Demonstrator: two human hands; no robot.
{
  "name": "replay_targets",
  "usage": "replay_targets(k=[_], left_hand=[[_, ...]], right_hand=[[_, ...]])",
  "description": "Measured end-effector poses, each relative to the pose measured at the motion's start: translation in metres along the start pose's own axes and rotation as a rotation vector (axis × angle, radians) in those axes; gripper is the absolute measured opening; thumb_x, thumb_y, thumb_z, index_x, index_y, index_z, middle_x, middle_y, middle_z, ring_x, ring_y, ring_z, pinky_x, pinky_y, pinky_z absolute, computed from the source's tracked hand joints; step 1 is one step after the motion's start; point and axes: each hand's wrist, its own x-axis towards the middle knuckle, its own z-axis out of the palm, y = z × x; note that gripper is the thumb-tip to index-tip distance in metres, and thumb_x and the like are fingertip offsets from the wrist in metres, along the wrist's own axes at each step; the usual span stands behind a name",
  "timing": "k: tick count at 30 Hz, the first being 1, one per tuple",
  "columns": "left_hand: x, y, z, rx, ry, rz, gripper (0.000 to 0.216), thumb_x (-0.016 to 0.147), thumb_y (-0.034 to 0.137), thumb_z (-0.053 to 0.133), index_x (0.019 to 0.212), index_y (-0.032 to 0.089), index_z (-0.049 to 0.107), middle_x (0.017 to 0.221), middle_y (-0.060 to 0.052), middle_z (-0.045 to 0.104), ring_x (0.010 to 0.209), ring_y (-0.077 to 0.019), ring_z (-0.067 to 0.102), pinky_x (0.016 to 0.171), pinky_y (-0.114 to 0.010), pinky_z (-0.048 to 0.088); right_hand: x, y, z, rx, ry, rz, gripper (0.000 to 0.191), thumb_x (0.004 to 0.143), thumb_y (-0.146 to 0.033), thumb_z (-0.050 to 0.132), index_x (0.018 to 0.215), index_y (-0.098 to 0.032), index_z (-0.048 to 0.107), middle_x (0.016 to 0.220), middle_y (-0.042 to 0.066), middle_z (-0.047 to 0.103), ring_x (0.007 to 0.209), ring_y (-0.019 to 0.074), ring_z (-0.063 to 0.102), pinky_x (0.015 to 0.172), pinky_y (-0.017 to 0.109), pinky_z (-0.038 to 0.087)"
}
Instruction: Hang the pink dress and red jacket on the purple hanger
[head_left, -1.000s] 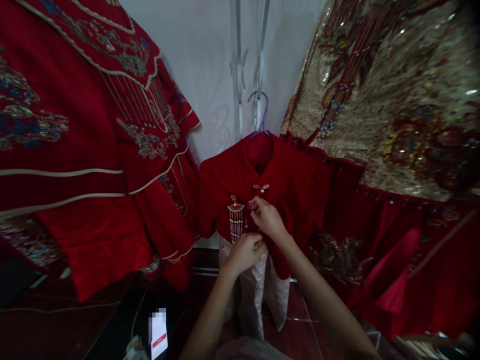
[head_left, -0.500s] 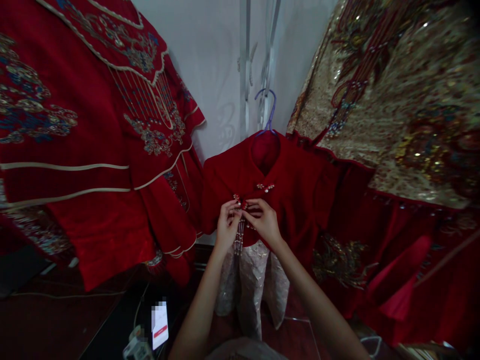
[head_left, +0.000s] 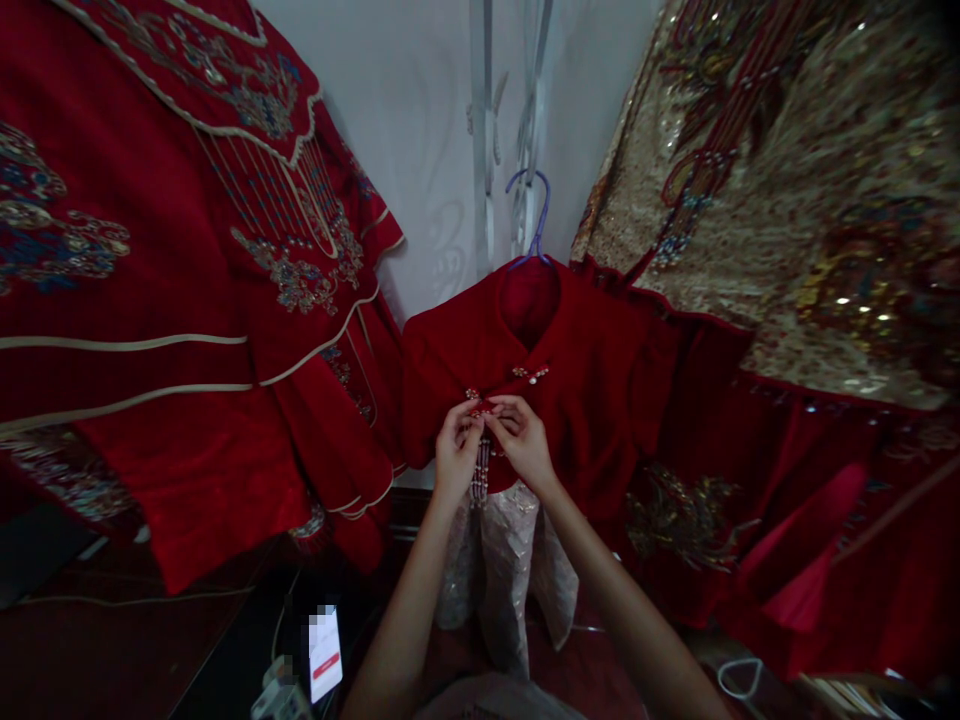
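Note:
A red jacket (head_left: 592, 340) with a stand collar hangs on a purple hanger (head_left: 541, 215). Near its collar opening sits a beaded frog button (head_left: 531, 375) with a pearl. Lower on the front, my left hand (head_left: 456, 450) pinches the left side of a second beaded frog button (head_left: 472, 394). Thumb and fingers of my right hand (head_left: 525, 445) pinch its other side, the fingertips of both hands almost meeting. The fingers hide most of this fastener, and I cannot tell whether it is joined. A beaded tassel (head_left: 480, 475) dangles below them.
Pale glittery fabric (head_left: 506, 560) hangs below the jacket. An embroidered red garment (head_left: 300, 240) is at left, a gold sequinned one (head_left: 787, 250) at right. Behind stands a metal rack (head_left: 484, 130). A lit phone (head_left: 325, 655) and a power strip (head_left: 279, 695) lie at lower left.
My two hands have drawn slightly closer together at the lower fastener, still pinching it. The view has shifted a little.

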Motion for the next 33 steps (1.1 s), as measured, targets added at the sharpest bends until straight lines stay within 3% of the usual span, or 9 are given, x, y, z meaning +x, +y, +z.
replay_targets(k=[6, 10, 15, 18, 24, 33], left_hand=[[0.002, -0.002, -0.001, -0.043, 0.013, -0.031, 0.032, 0.083, 0.029, 0.059, 0.112, 0.018, 0.054, 0.106, -0.009, 0.063, 0.088, -0.0143, 0.063, 0.075, -0.027, 0.053], [0.0, -0.001, -0.002, -0.015, -0.006, -0.025, 0.029, 0.083, 0.026, 0.057, 0.111, 0.018, 0.055, 0.107, -0.009, 0.062, 0.088, -0.0131, 0.062, 0.078, -0.026, 0.052], [0.006, -0.002, -0.002, -0.011, -0.03, -0.006, 0.028, 0.083, 0.026, 0.058, 0.109, 0.019, 0.058, 0.11, -0.008, 0.063, 0.087, -0.0133, 0.062, 0.078, -0.027, 0.052], [0.008, -0.002, -0.001, 0.006, -0.026, 0.013, 0.025, 0.083, 0.026, 0.058, 0.106, 0.017, 0.061, 0.11, -0.009, 0.065, 0.088, -0.0134, 0.062, 0.077, -0.026, 0.052], [0.0, 0.012, 0.001, 0.022, 0.006, -0.012, 0.031, 0.081, 0.029, 0.062, 0.109, 0.017, 0.062, 0.11, -0.011, 0.067, 0.09, -0.0157, 0.064, 0.072, -0.025, 0.054], [0.005, 0.015, -0.003, -0.01, -0.003, 0.022, 0.03, 0.077, 0.03, 0.068, 0.103, 0.016, 0.062, 0.105, -0.01, 0.068, 0.092, -0.0158, 0.065, 0.075, -0.025, 0.054]], right_hand=[[-0.003, -0.001, -0.008, 0.013, 0.053, -0.003, 0.027, 0.08, -0.035, 0.064, 0.102, -0.02, 0.06, 0.09, 0.003, 0.06, 0.086, 0.0132, 0.061, 0.081, 0.028, 0.054], [-0.003, -0.004, -0.011, -0.031, 0.101, 0.001, 0.028, 0.08, -0.037, 0.063, 0.101, -0.019, 0.06, 0.089, 0.003, 0.06, 0.085, 0.0134, 0.061, 0.08, 0.027, 0.054], [-0.003, -0.005, -0.006, -0.097, 0.058, -0.039, 0.028, 0.082, -0.036, 0.062, 0.105, -0.02, 0.061, 0.094, 0.004, 0.062, 0.088, 0.0144, 0.062, 0.081, 0.029, 0.055], [-0.004, -0.007, -0.004, -0.149, 0.112, -0.079, 0.027, 0.083, -0.035, 0.061, 0.106, -0.02, 0.061, 0.097, 0.005, 0.061, 0.089, 0.0146, 0.061, 0.082, 0.03, 0.055], [-0.013, -0.018, 0.0, -0.168, 0.106, -0.088, 0.027, 0.083, -0.033, 0.061, 0.106, -0.021, 0.066, 0.099, 0.005, 0.061, 0.089, 0.0148, 0.063, 0.081, 0.029, 0.056], [-0.022, -0.023, 0.011, -0.172, 0.228, -0.098, 0.027, 0.084, -0.032, 0.06, 0.107, -0.02, 0.066, 0.101, 0.006, 0.061, 0.089, 0.0146, 0.063, 0.081, 0.028, 0.057]])
